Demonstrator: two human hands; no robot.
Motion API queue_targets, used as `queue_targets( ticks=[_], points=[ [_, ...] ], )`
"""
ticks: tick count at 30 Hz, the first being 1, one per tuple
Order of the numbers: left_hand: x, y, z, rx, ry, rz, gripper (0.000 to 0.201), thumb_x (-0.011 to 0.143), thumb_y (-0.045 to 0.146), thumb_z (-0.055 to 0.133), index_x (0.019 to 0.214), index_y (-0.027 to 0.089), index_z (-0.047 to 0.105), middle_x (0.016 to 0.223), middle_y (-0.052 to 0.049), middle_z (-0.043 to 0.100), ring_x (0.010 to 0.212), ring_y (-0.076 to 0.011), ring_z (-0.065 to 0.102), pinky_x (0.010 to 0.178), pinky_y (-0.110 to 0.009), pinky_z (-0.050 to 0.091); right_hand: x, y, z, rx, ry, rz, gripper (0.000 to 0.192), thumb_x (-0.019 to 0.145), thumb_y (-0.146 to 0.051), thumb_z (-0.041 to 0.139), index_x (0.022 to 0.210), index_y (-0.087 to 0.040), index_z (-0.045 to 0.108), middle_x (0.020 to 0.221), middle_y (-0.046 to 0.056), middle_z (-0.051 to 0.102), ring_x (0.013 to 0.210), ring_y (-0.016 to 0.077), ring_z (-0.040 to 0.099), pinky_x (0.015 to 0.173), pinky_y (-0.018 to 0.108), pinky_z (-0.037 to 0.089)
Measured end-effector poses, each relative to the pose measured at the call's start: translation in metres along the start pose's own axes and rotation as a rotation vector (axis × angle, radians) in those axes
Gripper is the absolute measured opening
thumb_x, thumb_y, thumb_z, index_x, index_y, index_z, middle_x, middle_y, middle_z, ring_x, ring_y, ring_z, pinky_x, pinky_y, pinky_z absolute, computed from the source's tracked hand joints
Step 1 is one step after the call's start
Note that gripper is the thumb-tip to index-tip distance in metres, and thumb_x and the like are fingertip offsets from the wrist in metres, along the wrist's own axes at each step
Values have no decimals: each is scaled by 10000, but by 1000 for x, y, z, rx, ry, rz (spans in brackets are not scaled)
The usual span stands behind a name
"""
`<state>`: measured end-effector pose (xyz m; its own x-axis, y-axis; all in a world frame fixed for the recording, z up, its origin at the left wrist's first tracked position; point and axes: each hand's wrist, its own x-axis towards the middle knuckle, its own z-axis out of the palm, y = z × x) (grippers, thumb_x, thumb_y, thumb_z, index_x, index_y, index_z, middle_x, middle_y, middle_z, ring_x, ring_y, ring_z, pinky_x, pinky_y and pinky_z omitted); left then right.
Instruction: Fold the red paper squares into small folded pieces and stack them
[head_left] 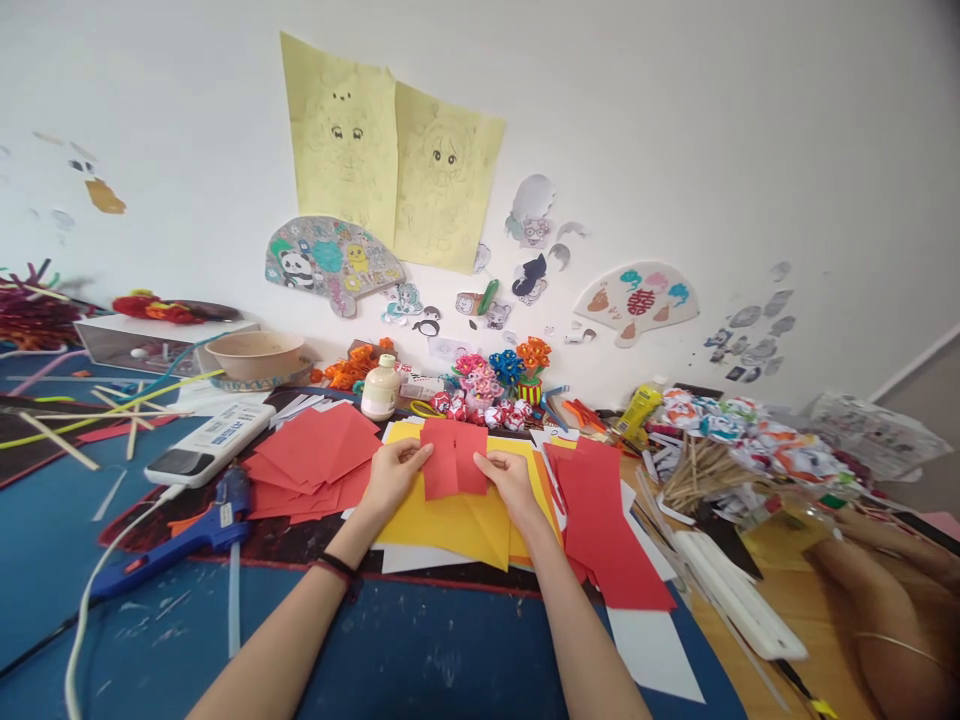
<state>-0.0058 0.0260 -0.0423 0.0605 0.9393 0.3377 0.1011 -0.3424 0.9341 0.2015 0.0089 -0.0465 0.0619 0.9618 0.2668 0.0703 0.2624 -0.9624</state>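
Observation:
A red paper piece (455,470) with a slit or crease running down its middle is held up by its two side edges. My left hand (397,470) pinches its left edge between thumb and fingers, and my right hand (511,478) pinches the right edge. Beneath the hands lie yellow paper sheets (465,535) on top of white ones. To the left is a pile of red paper squares (319,455). Longer red paper strips (600,510) are stacked to the right of my right hand.
A blue glue gun (180,545) and a white power strip (210,445) lie at left. Behind the paper stand a glue bottle (381,388) and pipe-cleaner flowers (480,380). On the right are wooden sticks (705,475), a white device (739,590) and another person's arm (870,590).

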Motion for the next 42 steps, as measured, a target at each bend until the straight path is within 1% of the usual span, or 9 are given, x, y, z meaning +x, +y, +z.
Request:
queue_targets(
  ticks=[8, 12, 16, 18, 21, 25, 32, 37, 42],
  points=[
    [2, 3, 2, -103, 8, -42, 365, 760, 493, 606, 851, 147, 682, 791, -40, 683, 667, -147, 574, 610, -231, 420, -1, -1, 1, -6, 34, -5, 399, 746, -519, 651, 585, -172, 537, 419, -57, 406, 390, 89, 357, 421, 234, 240],
    [1, 3, 2, 7, -69, -25, 341, 737, 484, 629, 736, 146, 670, 662, -11, 647, 604, -132, 549, 559, -213, 385, -2, -4, 2, 9, 49, -8, 371, 738, -507, 661, 624, -173, 546, 407, -60, 408, 385, 91, 364, 418, 231, 247],
    [2, -1, 0, -60, 49, -36, 345, 756, 479, 615, 736, 138, 661, 669, -16, 640, 593, -126, 536, 547, -210, 372, -2, -7, 0, 0, 97, -22, 399, 743, -501, 663, 573, -181, 495, 418, -51, 419, 395, 85, 355, 420, 228, 240],
    [2, 0, -1, -87, 46, -42, 339, 759, 474, 619, 745, 138, 659, 688, -20, 645, 605, -127, 543, 558, -212, 381, -2, -9, 0, 18, 105, -20, 405, 753, -507, 654, 574, -184, 489, 430, -45, 434, 399, 87, 364, 423, 229, 249],
    [2, 3, 0, -95, 20, -35, 334, 751, 478, 627, 744, 145, 656, 685, -16, 648, 609, -131, 551, 569, -217, 392, -3, -12, 0, 46, 59, 25, 372, 733, -528, 665, 687, -171, 570, 467, -31, 490, 414, 106, 419, 426, 232, 283],
    [1, 1, 0, -126, 18, -54, 347, 753, 489, 624, 793, 147, 666, 757, -36, 679, 652, -149, 582, 591, -227, 417, -3, -10, -2, 21, -110, 84, 391, 686, -520, 708, 777, -148, 628, 537, -5, 560, 468, 122, 487, 457, 234, 333],
    [3, -5, -5, -49, 224, 6, 349, 805, 485, 560, 791, 147, 647, 686, -8, 623, 578, -113, 495, 545, -212, 357, 1, 1, -9, -29, -22, 61, 397, 720, -541, 661, 675, -151, 601, 518, 3, 554, 469, 125, 479, 472, 244, 332],
    [-2, 7, 4, 240, 61, 93, 297, 834, 431, 526, 824, 165, 660, 769, -26, 659, 648, -145, 531, 615, -242, 380, -4, -9, 1, -134, -152, 18, 455, 782, -591, 567, 590, -180, 531, 458, -33, 466, 433, 112, 410, 451, 242, 281],
    [-9, 17, 12, 510, 10, 248, 244, 873, 348, 470, 782, 180, 621, 736, -29, 620, 662, -155, 525, 613, -251, 350, -9, -16, 12, -350, -183, -73, 523, 810, -588, 533, 489, -192, 418, 445, -49, 347, 443, 96, 310, 458, 252, 207]
  ],
)
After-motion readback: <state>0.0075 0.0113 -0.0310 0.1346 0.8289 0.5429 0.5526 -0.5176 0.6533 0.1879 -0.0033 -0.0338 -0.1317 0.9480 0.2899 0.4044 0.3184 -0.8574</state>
